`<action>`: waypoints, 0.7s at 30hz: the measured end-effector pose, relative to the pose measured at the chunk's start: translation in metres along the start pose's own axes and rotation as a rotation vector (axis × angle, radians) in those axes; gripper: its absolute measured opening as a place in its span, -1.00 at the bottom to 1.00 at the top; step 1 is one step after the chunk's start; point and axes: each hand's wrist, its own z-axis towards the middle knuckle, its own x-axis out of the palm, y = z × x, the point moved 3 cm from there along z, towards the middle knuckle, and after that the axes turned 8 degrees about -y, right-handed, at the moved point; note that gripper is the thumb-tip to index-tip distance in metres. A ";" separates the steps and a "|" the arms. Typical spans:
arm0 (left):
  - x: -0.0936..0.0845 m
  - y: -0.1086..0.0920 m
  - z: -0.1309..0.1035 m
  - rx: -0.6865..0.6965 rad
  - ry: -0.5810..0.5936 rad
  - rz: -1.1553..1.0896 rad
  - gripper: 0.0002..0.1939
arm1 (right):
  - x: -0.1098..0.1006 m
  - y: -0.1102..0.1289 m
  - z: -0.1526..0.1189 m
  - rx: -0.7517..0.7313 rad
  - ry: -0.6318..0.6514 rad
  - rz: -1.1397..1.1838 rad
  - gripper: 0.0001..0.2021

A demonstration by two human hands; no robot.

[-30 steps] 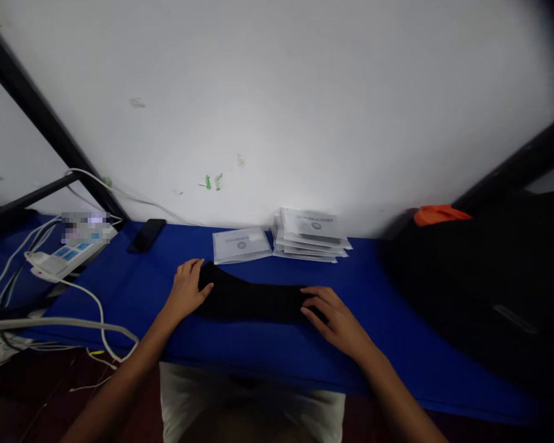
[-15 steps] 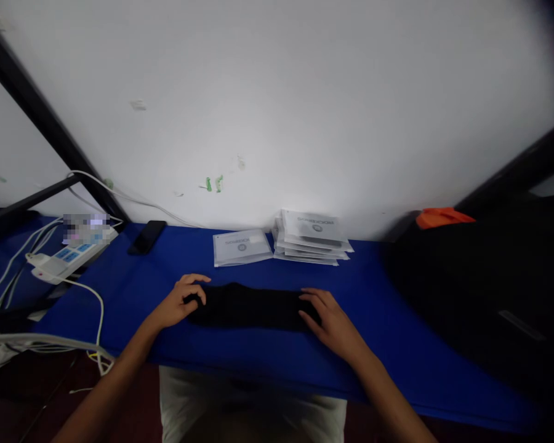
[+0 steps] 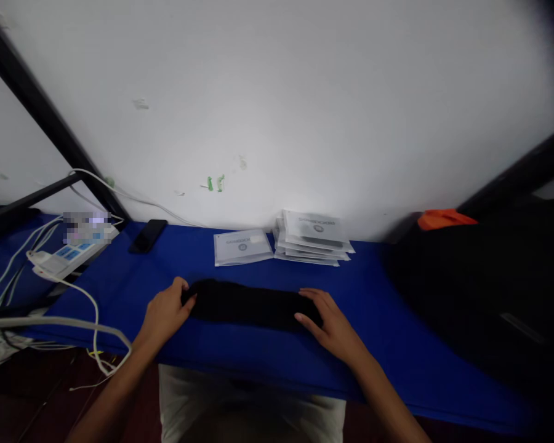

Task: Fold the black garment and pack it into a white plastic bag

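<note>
A long, folded strip of black cloth [image 3: 249,304] lies across the blue tabletop in front of me; its exact kind is too dark to make out. My left hand [image 3: 168,307] pinches the strip's left end between thumb and fingers. At the opposite end, my right hand [image 3: 325,320] has its fingers curled over the cloth and its thumb on the near side. The right fingertips rest on the fabric, partly lost against the black.
Behind the cloth lie a single printed zip pouch [image 3: 243,247] and a stack of similar pouches [image 3: 314,237]. A phone [image 3: 148,236] and a white power strip [image 3: 69,255] with cables sit at left. A large black heap [image 3: 484,289] with an orange piece [image 3: 445,219] fills the right side.
My left hand has closed from spread fingers onto the cloth's left end, which has risen slightly and shifted away from me. My right hand has stayed nearly still at the right end.
</note>
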 end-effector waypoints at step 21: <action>0.048 -0.061 -0.019 0.024 -0.232 -0.221 -0.58 | 0.018 0.014 0.001 -0.077 0.147 0.124 -0.73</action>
